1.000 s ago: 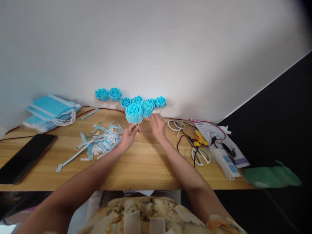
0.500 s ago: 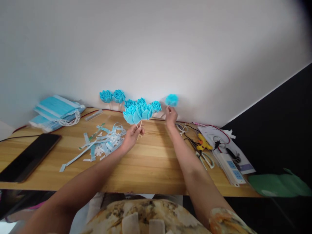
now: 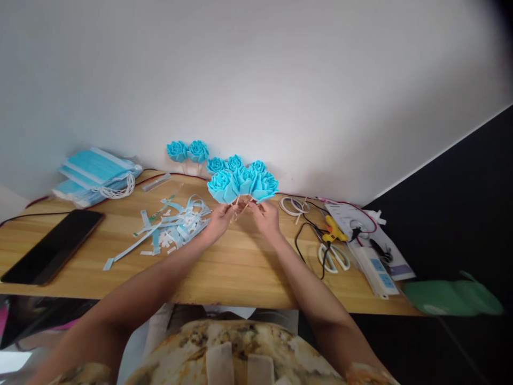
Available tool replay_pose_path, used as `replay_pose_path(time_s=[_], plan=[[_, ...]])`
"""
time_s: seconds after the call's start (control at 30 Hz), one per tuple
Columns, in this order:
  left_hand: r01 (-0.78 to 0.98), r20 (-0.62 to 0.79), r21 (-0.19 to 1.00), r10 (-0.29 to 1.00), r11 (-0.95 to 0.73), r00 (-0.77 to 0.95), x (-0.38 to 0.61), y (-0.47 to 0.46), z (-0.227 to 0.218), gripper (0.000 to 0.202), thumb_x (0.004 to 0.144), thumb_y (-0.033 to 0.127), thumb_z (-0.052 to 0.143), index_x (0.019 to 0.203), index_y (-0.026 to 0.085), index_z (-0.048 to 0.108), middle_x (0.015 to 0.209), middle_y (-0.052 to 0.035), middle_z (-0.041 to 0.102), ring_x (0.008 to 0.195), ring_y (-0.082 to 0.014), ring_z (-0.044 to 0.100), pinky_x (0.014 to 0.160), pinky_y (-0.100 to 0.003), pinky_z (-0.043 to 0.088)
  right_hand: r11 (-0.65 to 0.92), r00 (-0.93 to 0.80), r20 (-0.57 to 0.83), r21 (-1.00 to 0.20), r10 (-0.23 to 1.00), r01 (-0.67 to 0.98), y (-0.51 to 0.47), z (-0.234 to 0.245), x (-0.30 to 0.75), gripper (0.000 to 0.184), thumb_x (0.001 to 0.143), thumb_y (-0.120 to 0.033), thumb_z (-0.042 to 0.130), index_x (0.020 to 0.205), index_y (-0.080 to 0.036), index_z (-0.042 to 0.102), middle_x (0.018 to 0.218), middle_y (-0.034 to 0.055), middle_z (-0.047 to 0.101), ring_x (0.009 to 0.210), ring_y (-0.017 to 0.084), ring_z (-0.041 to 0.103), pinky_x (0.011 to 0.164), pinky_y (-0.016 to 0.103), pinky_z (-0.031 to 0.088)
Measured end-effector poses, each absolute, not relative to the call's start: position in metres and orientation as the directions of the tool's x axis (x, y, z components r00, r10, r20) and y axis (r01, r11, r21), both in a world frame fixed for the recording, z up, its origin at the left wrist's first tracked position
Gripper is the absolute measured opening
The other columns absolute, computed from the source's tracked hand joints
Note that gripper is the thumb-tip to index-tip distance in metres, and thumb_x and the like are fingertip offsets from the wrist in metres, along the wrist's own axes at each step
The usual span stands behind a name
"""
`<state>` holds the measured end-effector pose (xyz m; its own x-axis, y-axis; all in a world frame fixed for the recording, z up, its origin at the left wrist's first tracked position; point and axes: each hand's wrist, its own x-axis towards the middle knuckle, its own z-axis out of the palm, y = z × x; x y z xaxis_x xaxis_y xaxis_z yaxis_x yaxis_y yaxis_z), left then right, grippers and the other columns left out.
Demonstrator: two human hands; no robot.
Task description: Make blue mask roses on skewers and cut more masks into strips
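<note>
My left hand (image 3: 218, 220) is closed on the thin sticks of a bunch of blue paper roses (image 3: 231, 185), held up over the wooden table (image 3: 224, 267). Right beside it, my right hand (image 3: 265, 216) pinches the stick of one more blue rose (image 3: 265, 185), pressed against the bunch. Both hands meet at the stems. Behind them, several more blue roses (image 3: 188, 151) lean against the white wall.
A pile of blue and white strips (image 3: 170, 227) lies left of my hands, a dark phone (image 3: 52, 245) at the far left, stacked blue face masks (image 3: 96, 175) behind it. To the right lie white scissors (image 3: 332, 256), a yellow glue gun (image 3: 332, 229), cables and a power strip (image 3: 375, 270).
My right hand reached to the wall, lifted one rose from the row, and brought it back to the bunch in my left hand.
</note>
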<state>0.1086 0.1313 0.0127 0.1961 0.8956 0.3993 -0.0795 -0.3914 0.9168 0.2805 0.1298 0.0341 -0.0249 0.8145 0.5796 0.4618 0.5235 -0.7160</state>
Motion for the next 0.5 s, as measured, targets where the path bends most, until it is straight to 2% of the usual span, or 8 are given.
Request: replay_pose_path(time_s=[0.1, 0.17, 0.3, 0.4, 0.5], plan=[[-0.098, 0.401, 0.916, 0.891, -0.389, 0.213, 0.111, 0.132, 0.009, 0.037, 0.096, 0.051, 0.059, 0.103, 0.017, 0.073, 0.109, -0.0104, 0.078, 0.105, -0.0275, 0.072, 0.100, -0.042, 0.054, 0.534, -0.034, 0.584, -0.715, 0.811, 0.450, 0.131, 0.033, 0.282, 0.026, 0.092, -0.046, 0.062, 0.085, -0.024, 0.074, 0.084, 0.0059, 0.078, 0.070, 0.022, 0.072, 0.067, 0.033, 0.056], [-0.106, 0.392, 0.920, 0.890, -0.378, 0.231, 0.114, 0.133, 0.004, 0.038, 0.096, 0.051, 0.058, 0.101, 0.017, 0.073, 0.102, -0.0104, 0.078, 0.099, -0.0272, 0.072, 0.095, -0.042, 0.056, 0.540, -0.036, 0.593, -0.705, 0.805, 0.460, 0.129, 0.034, 0.281, 0.024, 0.092, -0.044, 0.063, 0.085, -0.023, 0.074, 0.083, 0.0065, 0.078, 0.072, 0.023, 0.072, 0.069, 0.034, 0.057], [-0.024, 0.385, 0.921, 0.894, -0.390, 0.231, 0.117, 0.134, -0.003, 0.034, 0.093, 0.051, 0.060, 0.089, 0.019, 0.069, 0.087, -0.0077, 0.074, 0.085, -0.0238, 0.067, 0.086, -0.038, 0.055, 0.534, -0.050, 0.587, -0.694, 0.808, 0.482, 0.123, 0.032, 0.276, 0.023, 0.095, -0.040, 0.060, 0.088, -0.023, 0.075, 0.082, 0.0057, 0.077, 0.071, 0.021, 0.071, 0.069, 0.033, 0.055], [-0.009, 0.366, 0.929, 0.914, -0.370, 0.176, 0.116, 0.133, -0.001, 0.033, 0.092, 0.050, 0.060, 0.080, 0.020, 0.060, 0.076, -0.0044, 0.065, 0.077, -0.0208, 0.060, 0.078, -0.035, 0.051, 0.577, -0.150, 0.587, -0.658, 0.796, 0.484, 0.127, 0.031, 0.279, 0.029, 0.098, -0.042, 0.057, 0.086, -0.023, 0.075, 0.078, 0.0045, 0.074, 0.072, 0.020, 0.069, 0.072, 0.032, 0.054], [-0.056, 0.370, 0.929, 0.921, -0.366, 0.121, 0.113, 0.134, 0.006, 0.031, 0.094, 0.051, 0.056, 0.086, 0.021, 0.056, 0.077, -0.0026, 0.060, 0.074, -0.0187, 0.058, 0.075, -0.033, 0.050, 0.554, -0.136, 0.567, -0.676, 0.812, 0.486, 0.149, 0.029, 0.297, 0.033, 0.100, -0.043, 0.052, 0.102, -0.022, 0.077, 0.092, 0.0064, 0.077, 0.083, 0.021, 0.071, 0.081, 0.033, 0.055]])
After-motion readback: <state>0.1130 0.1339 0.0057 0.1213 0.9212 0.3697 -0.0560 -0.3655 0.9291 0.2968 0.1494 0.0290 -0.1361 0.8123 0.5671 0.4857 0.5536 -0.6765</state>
